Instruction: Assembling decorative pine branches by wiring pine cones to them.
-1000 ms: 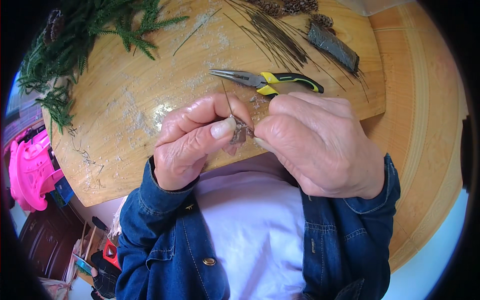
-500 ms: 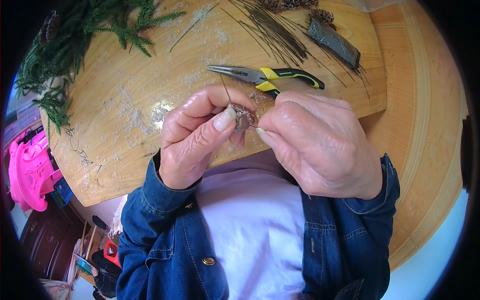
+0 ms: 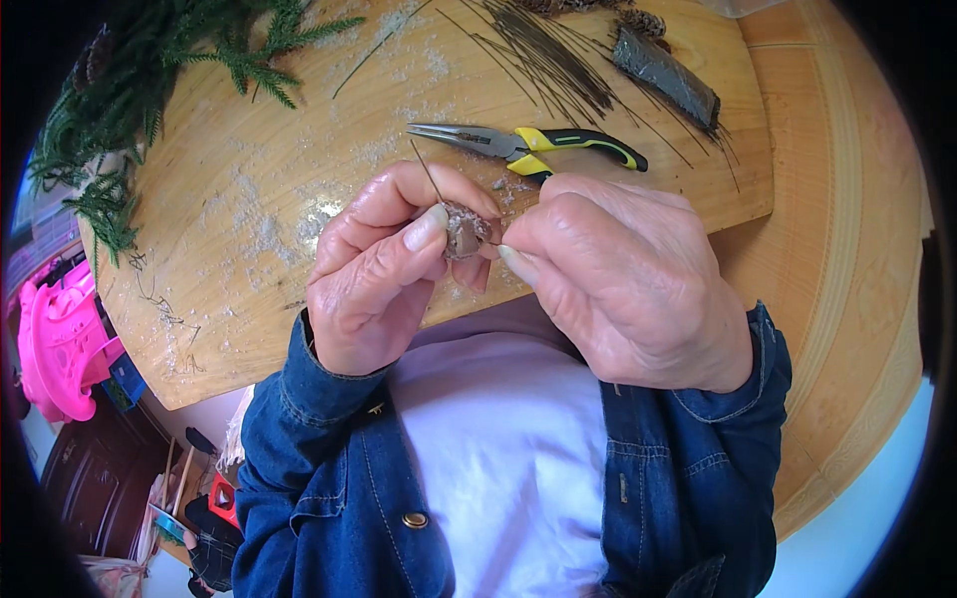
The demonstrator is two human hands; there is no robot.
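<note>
Between the thumb and fingers of my left hand [image 3: 377, 261] is a small brown pine cone [image 3: 463, 237] dusted with white bits, its flat base facing up. A thin dark wire [image 3: 425, 169] sticks out from it, up and to the left. My right hand [image 3: 623, 284] pinches the wire's other end close to the cone's right side, with thumb against forefinger. Just beyond my hands lie long-nose pliers [image 3: 474, 139] with yellow and black handles, partly covered by my right hand.
Loose thin wires [image 3: 543, 65] are spread at the far side of the wooden table [image 3: 239, 329], beside a dark wrapped bundle [image 3: 666, 77] and more pine cones [image 3: 643, 22]. Green fir branches [image 3: 110, 110] fill the far left. White flakes [image 3: 249, 214] are scattered about.
Both hands have shifted slightly to the left with the pine cone. The wire's upper end leans further left, and the cone's base shows a little more.
</note>
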